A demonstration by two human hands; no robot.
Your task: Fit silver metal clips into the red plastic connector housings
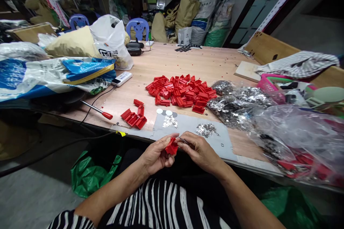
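Observation:
My left hand (157, 154) is closed around a small red plastic housing (171, 147), held just off the table's front edge. Close beside it, my right hand (201, 151) pinches a slim metal tool (184, 140), possibly tweezers, its tip at the top of the housing. Whether the tip carries a small part is too fine to make out. Beyond my hands lies a grey sheet (188, 123) bearing a pile of small shiny metal pieces (170, 122) and a second, darker metal pile (206, 130). Several white and grey discs (168, 113) rest at its far edge.
A large heap of red housings (185, 92) lies mid-table, with a smaller group (134, 118) to the left. Clear bags of metal parts (228, 109) crowd the right. A red-tipped lever (106, 115), a white device (122, 78) and plastic sacks (53, 75) occupy the left.

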